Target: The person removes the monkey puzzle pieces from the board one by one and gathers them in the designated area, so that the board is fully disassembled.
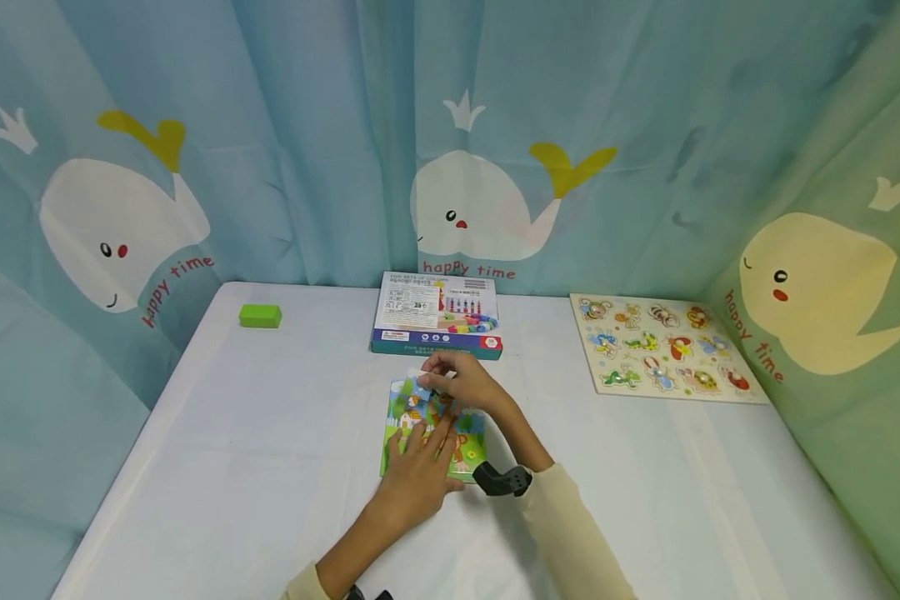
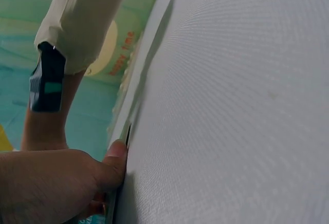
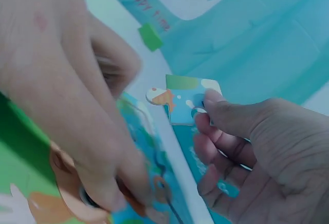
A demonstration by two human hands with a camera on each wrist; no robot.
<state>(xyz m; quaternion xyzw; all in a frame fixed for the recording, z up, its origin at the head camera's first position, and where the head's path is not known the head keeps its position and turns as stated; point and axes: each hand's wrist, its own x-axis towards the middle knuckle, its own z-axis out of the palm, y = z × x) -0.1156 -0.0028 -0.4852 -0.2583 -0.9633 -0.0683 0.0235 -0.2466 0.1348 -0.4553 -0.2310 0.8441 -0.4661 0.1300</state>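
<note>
A colourful jigsaw puzzle [image 1: 474,450] lies on the white table, its picture showing green ground and cartoon figures. My left hand [image 1: 414,479] rests on it, fingers extended and fingertips pressing the picture; the thumb lies by the near edge in the left wrist view. Between thumb and fingers my right hand [image 3: 267,147] pinches a jigsaw piece [image 3: 182,98], blue and green with a rounded tab, raised above the puzzle's far side. The left hand covers part of the picture.
Behind the puzzle lies a boxed bead set [image 1: 435,312]. A green block [image 1: 260,316] sits at the back left. To the right is a wooden board with insect pieces [image 1: 667,350]. Curtains [image 1: 307,167] with whale prints hang around the table.
</note>
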